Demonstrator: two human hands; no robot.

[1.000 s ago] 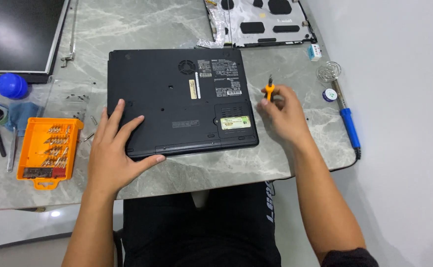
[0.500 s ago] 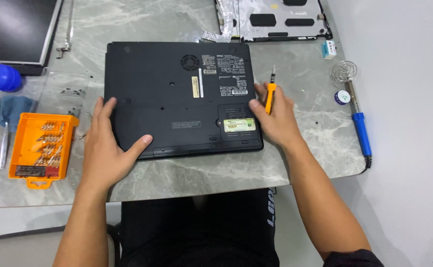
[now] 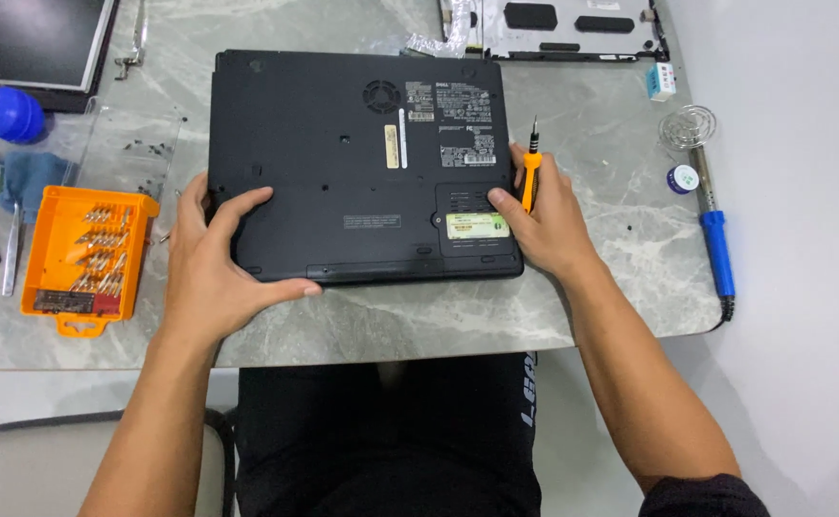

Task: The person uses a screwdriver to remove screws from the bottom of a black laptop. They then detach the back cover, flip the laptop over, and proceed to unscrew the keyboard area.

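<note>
A black laptop base [image 3: 343,163] lies upside down on the grey marble table [image 3: 611,134], its underside with labels and a fan vent facing up. My left hand [image 3: 214,258] grips its near left corner, thumb along the front edge and fingers on top. My right hand [image 3: 549,215] presses against the laptop's right edge, thumb on the underside beside a yellow-green sticker. That hand also holds a small orange-handled screwdriver [image 3: 532,168] with its tip pointing away from me.
An orange bit holder [image 3: 79,254] sits left of the laptop, with tweezers [image 3: 10,251], a blue cloth and a blue blower bulb [image 3: 8,113] beyond. A screen panel [image 3: 32,43] lies far left. A blue soldering iron [image 3: 716,239] and its coil stand [image 3: 688,124] are right; a laptop cover [image 3: 563,29] is behind.
Both hands have settled on the laptop's sides. The right hand, still holding the screwdriver, moved from the table onto the laptop's right edge. The laptop now lies squarer to me.
</note>
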